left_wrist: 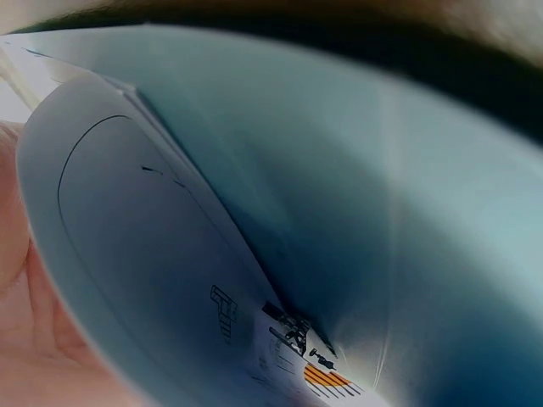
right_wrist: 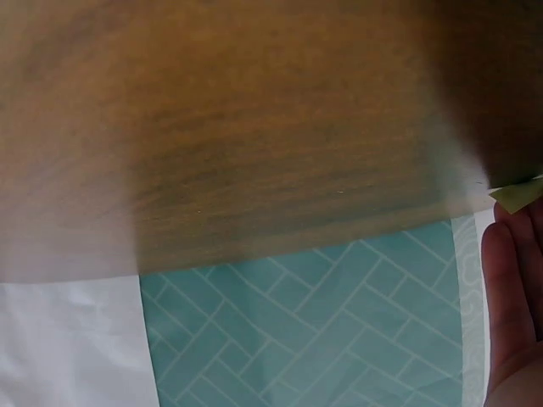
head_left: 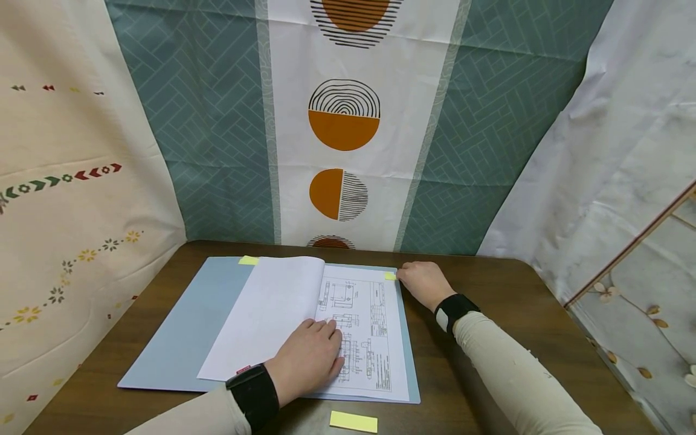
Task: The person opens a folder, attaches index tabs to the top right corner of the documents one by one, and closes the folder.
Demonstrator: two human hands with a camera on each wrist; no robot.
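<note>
A light blue folder lies spread on the table, holding white sheets; a blank page is turned over to the left, beside a printed technical drawing. My left hand rests with extended fingers across the drawing near the fold, covering part of it. At the drawing's top right corner, my right hand pinches a small yellow sticky tab. The right wrist view shows that tab at the fingertips. Curved paper fills much of the left wrist view.
Another yellow sticky tab sticks out at the top of the turned page. A yellow sticky-note strip lies on the brown wooden table by the near edge. Patterned cloth hangs behind the table and along both sides.
</note>
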